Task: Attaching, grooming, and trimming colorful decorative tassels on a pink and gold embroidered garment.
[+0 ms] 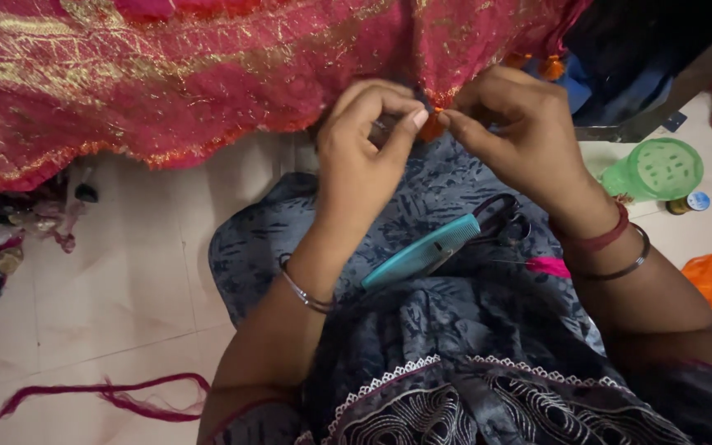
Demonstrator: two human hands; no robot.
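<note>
While the red and gold fabric [166,82] drapes across the upper part of the frame, the left hand [364,156] and the right hand [521,140] meet at its lower edge in the upper middle, both pinching a small orange tassel [432,126] between thumb and fingertips. Below the hands, in the middle of the frame, a teal comb [422,251] and black scissors [500,218] lie on the grey patterned lap cloth [422,330]. A green plastic container [657,169] sits on the floor at the right.

Comb [422,254] & scissors [500,221] on lap, below hands; cloth [166,74] above, jar [657,169] at right, thread [117,397] bottom-left
</note>
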